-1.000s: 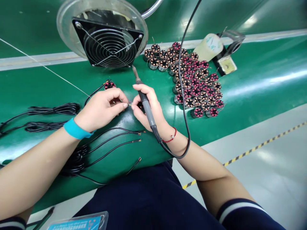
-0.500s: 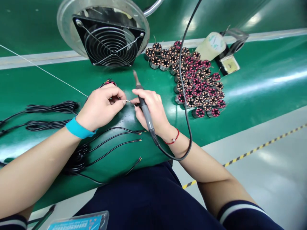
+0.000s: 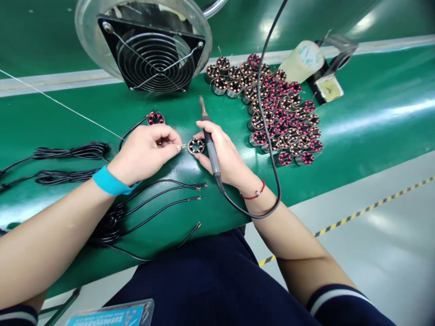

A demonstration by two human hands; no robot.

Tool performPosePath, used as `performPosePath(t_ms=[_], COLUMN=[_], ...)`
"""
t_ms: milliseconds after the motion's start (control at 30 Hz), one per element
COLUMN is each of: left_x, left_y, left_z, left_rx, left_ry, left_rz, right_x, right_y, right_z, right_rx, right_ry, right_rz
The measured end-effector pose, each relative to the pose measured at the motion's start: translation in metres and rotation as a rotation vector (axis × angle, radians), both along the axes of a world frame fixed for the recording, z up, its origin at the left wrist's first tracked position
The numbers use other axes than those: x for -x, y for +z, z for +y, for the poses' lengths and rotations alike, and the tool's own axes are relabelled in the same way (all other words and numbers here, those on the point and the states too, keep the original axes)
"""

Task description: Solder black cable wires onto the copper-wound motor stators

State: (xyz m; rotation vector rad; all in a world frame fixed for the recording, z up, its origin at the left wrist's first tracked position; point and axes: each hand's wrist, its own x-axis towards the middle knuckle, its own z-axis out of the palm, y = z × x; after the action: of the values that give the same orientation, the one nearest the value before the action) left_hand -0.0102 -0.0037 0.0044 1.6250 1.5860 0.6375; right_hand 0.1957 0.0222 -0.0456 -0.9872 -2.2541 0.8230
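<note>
My left hand (image 3: 151, 149) pinches the end of a cable, whose thin stripped wire tips (image 3: 184, 147) poke out past thumb and forefinger. Just right of those tips is a motor stator (image 3: 196, 146) with copper windings, its slotted face turned up. The thumb and fingers of my right hand (image 3: 227, 156) grip its sides. That same hand also keeps a soldering iron (image 3: 211, 154) lying across it, tip pointing away from me over the bench. A stator with pink windings (image 3: 156, 118) stands behind my left hand, a black cable running from it.
Many stators (image 3: 280, 115) stand grouped at the right. A caged fan (image 3: 158, 68) is at the back, with a tape roll (image 3: 302, 61) and iron stand (image 3: 328, 88) further right. Black cables (image 3: 149, 206) lie in front; coiled ones (image 3: 71, 151) at left. The iron's cord (image 3: 261, 99) hangs across.
My right hand has shifted slightly right with the soldering iron, and the stator in its fingers now shows its face. More of the pink-wound stator shows behind my left hand, which hardly moved.
</note>
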Motion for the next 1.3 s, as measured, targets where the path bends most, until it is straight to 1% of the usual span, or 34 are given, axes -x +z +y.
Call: performPosePath(t_ms=[100,167,267,367,433,533,600,667,767,900,1200,1300], left_x=[-0.004,-0.006,-0.008,-0.009,-0.010,-0.011,-0.011,-0.011,-0.010,-0.009,-0.011,-0.011], left_y=[-0.001,-0.003,-0.005,-0.005,-0.004,-0.004,-0.004,-0.005,-0.006,-0.006,-0.005,-0.005], left_z=[-0.001,-0.003,-0.005,-0.005,-0.004,-0.003,-0.003,-0.003,-0.004,-0.004,-0.003,-0.003], left_rx=[0.026,0.011,-0.016,-0.004,-0.003,-0.008,-0.003,-0.001,-0.007,-0.010,-0.010,-0.014], left_ry=[-0.047,-0.076,-0.075,-0.047,-0.042,-0.046,-0.038,-0.028,-0.030,-0.034,-0.016,-0.030], left_rz=[-0.025,-0.009,0.035,0.044,0.047,0.053,0.062,0.071,0.076,0.081,0.087,0.083], right_x=[0.010,0.016,0.017,0.009,0.002,-0.007,-0.010,-0.011,-0.011,-0.013,-0.012,-0.012], right_y=[-0.005,-0.007,-0.002,0.011,0.020,0.028,0.028,0.023,0.016,0.013,0.013,0.012], right_z=[-0.003,-0.005,-0.006,-0.011,-0.018,-0.033,-0.043,-0.050,-0.054,-0.054,-0.060,-0.061], right_rx=[-0.023,-0.049,-0.071,-0.071,-0.090,-0.177,-0.242,-0.292,-0.343,-0.388,-0.296,-0.275], right_ry=[0.027,0.050,0.056,-0.020,-0.081,-0.169,-0.246,-0.312,-0.358,-0.398,-0.439,-0.446], right_rz=[0.018,0.008,0.003,0.067,0.167,0.311,0.371,0.442,0.519,0.500,0.422,0.391])
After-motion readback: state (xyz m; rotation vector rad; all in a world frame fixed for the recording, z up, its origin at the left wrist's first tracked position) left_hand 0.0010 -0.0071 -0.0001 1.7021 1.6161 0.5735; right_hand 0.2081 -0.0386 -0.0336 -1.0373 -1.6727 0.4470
